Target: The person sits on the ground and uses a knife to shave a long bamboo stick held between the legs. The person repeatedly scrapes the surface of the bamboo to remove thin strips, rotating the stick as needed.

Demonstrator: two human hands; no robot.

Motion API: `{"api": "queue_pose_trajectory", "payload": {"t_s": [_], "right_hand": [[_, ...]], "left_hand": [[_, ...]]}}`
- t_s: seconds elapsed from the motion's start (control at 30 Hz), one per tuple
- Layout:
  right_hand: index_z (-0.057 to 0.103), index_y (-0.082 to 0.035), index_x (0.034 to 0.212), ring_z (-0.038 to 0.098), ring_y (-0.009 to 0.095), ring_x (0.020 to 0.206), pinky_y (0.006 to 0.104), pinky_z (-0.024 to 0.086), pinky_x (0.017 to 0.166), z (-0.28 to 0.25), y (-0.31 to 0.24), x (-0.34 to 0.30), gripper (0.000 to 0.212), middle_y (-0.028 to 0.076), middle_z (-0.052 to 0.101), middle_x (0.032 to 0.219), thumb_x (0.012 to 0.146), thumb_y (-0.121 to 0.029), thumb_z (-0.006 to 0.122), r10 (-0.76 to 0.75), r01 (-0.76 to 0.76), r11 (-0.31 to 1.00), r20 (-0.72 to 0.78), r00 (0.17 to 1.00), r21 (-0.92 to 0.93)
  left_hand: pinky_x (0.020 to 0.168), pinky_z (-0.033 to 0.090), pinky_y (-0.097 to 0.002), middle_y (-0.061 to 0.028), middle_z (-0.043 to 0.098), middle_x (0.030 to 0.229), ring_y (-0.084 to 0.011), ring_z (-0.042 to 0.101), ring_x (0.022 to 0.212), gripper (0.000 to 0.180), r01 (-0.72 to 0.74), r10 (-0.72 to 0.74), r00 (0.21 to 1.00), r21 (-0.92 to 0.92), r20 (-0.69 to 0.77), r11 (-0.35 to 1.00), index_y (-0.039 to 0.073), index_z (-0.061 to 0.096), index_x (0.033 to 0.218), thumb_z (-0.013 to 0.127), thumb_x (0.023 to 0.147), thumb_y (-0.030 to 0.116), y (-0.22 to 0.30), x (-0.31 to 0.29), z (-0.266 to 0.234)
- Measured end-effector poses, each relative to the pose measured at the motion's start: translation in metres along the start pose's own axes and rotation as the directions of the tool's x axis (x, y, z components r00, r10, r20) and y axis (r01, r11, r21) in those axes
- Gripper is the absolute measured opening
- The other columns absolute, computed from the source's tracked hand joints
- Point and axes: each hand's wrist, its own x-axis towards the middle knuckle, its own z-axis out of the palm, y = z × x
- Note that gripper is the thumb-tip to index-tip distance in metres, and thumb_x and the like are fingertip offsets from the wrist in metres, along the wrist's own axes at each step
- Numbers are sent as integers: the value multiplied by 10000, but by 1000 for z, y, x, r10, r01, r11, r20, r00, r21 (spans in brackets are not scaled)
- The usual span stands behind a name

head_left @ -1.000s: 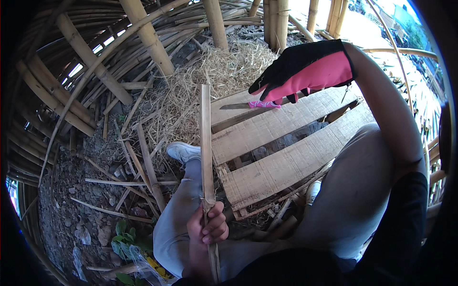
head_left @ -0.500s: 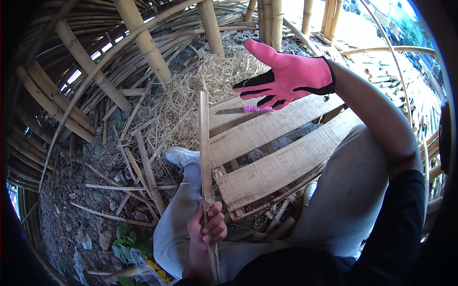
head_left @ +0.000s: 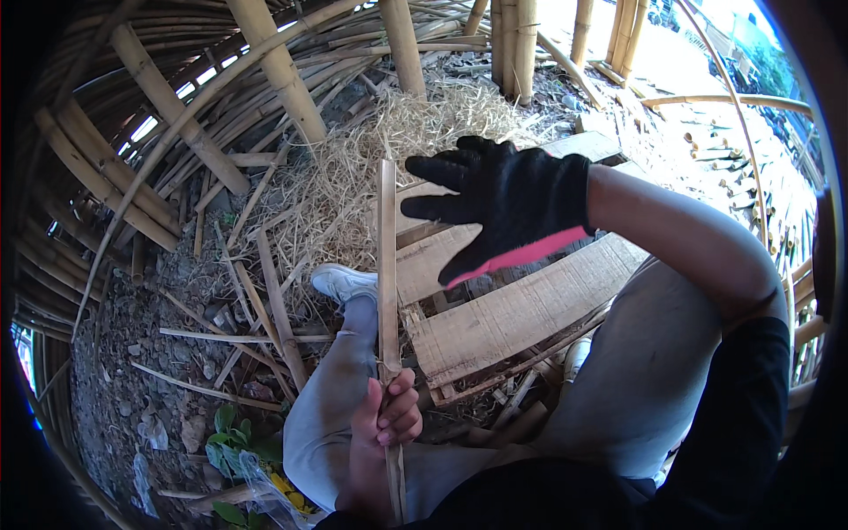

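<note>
My left hand [head_left: 397, 411], bare, is wrapped round the lower part of a split bamboo strip [head_left: 387, 265]. The strip stands nearly upright in front of me, its pale far end above the edge of the slatted wooden platform [head_left: 530, 318]. My right hand [head_left: 512, 203] wears a pink and black glove and hovers over the platform, fingers spread, holding nothing. Its black side faces up, with pink showing along the near edge. The glove's fingertips are close to the strip, apart from it. The knife seen earlier on the platform is hidden behind the glove.
A heap of pale shavings [head_left: 424, 124] lies beyond the platform. Loose bamboo strips [head_left: 278, 305] cover the ground at left, near a leafy plant [head_left: 230, 450] and clear plastic. Thick bamboo posts [head_left: 278, 71] stand behind. Cut bamboo lengths [head_left: 729, 168] lie at right.
My right hand has turned over from its pink side to its black side and come lower and nearer, covering the pink-handled knife. The left hand keeps its grip on the strip.
</note>
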Motion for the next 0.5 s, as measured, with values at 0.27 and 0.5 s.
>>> {"api": "queue_pose_trajectory", "payload": {"t_s": [0.27, 0.5], "right_hand": [[544, -127, 1458, 418, 429, 1418, 591, 284, 1174, 29, -73, -3, 831, 264, 370, 1578, 849, -688, 622, -266, 324, 936, -331, 905, 134], [566, -129, 1436, 372, 433, 1449, 609, 273, 1180, 46, -97, -5, 823, 211, 413, 1563, 797, -626, 715, -328, 447, 841, -371, 869, 305]], "left_hand": [[318, 306, -166, 29, 422, 584, -30, 388, 366, 466, -71, 87, 986, 110, -145, 991, 2, 431, 1266, 519, 1064, 412, 2, -10, 10], [320, 304, -170, 17, 417, 588, -30, 380, 363, 639, -40, 72, 983, 184, -170, 982, -48, 297, 1482, 517, 1071, 389, 4, -13, -2]]}}
